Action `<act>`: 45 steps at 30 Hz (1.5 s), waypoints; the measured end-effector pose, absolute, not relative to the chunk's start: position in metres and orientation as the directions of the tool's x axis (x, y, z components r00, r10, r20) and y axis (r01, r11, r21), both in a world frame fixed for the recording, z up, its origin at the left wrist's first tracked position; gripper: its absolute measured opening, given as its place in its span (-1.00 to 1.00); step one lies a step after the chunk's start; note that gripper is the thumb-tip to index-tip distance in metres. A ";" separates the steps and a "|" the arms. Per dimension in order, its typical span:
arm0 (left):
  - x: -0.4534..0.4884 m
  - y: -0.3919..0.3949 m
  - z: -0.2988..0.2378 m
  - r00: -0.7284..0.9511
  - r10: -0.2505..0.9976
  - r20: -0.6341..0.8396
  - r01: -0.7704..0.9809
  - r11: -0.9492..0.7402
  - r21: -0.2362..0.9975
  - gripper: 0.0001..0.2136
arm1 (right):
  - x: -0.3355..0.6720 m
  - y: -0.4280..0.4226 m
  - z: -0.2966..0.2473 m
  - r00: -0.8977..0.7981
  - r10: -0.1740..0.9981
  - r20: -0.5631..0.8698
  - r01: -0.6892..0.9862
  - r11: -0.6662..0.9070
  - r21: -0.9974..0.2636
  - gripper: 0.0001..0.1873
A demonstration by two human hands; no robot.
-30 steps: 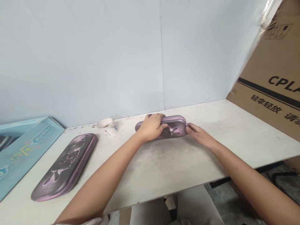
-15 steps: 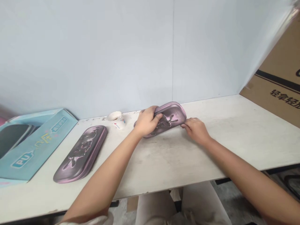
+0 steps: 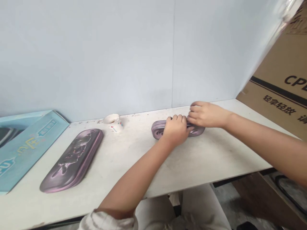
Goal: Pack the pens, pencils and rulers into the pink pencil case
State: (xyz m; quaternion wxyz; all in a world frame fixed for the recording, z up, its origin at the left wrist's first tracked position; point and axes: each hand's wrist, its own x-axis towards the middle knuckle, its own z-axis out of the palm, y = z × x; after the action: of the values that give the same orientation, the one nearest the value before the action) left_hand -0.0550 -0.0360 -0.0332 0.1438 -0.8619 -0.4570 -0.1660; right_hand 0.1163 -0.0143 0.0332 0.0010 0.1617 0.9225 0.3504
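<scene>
On the white tabletop [image 3: 134,166], near the back wall, an oblong purple moulded case [image 3: 158,129] lies low, its length running sideways. Left hand [image 3: 176,129] clamps over it, left fingers [image 3: 178,118] curled across the top edge, gripping. Right hand [image 3: 207,114] sits higher, by the case's right end, right fingers [image 3: 195,108] extended, not gripping; contact unclear. Shell looks stiff, probably light, with smooth sides; the long edges seem the surest hold. Earlier it tilted up in the left hand; now it sits flatter. A second case [image 3: 72,160] lies off left.
</scene>
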 end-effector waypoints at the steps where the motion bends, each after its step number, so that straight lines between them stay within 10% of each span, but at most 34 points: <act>1: -0.055 -0.036 -0.034 0.493 0.756 0.431 0.853 -0.518 -0.066 -0.60 | 0.106 -0.014 0.034 -0.952 0.288 0.106 0.287 0.712 0.641 -0.68; 12: -0.054 -0.034 -0.035 0.328 0.802 0.499 0.895 -0.433 0.108 -0.69 | 0.080 -0.034 -0.050 -0.311 0.721 0.620 0.907 0.420 -0.034 -0.57; 18: -0.085 -0.035 -0.031 0.244 0.849 0.469 0.917 -0.360 0.174 -0.64 | 0.068 -0.030 -0.063 -0.266 0.664 0.699 0.926 0.377 -0.006 -0.61; 26: -0.146 -0.038 -0.057 -0.169 0.938 0.303 0.518 -0.177 0.837 -0.60 | 0.066 -0.025 -0.068 -0.247 0.630 0.736 0.922 0.386 -0.021 -0.63; 30: -0.143 -0.045 -0.076 -0.375 0.926 0.034 0.266 0.072 0.961 -0.55 | 0.066 -0.025 -0.067 -0.230 0.646 0.728 0.921 0.386 -0.052 -0.61; 34: -0.124 -0.045 -0.058 -0.440 0.897 0.039 0.254 0.082 0.964 -0.53 | 0.077 -0.023 -0.060 -0.250 0.724 0.643 0.897 0.423 -0.127 -0.56; 37: -0.093 -0.037 -0.015 -0.358 0.876 0.323 0.410 -0.163 0.898 -0.53 | 0.097 -0.021 -0.049 -0.279 0.772 0.572 0.855 0.471 -0.218 -0.50; 45: 0.051 -0.035 0.057 0.326 0.710 0.625 0.752 -0.595 0.283 -0.59 | 0.195 -0.041 0.015 -0.295 0.718 0.631 0.712 0.605 -0.356 -0.26</act>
State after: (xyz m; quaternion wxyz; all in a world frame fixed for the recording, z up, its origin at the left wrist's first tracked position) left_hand 0.0507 -0.0350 0.0573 0.0289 -0.8137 -0.4492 -0.3679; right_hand 0.1947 -0.0411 0.0153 -0.3939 0.4442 0.8047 -0.0037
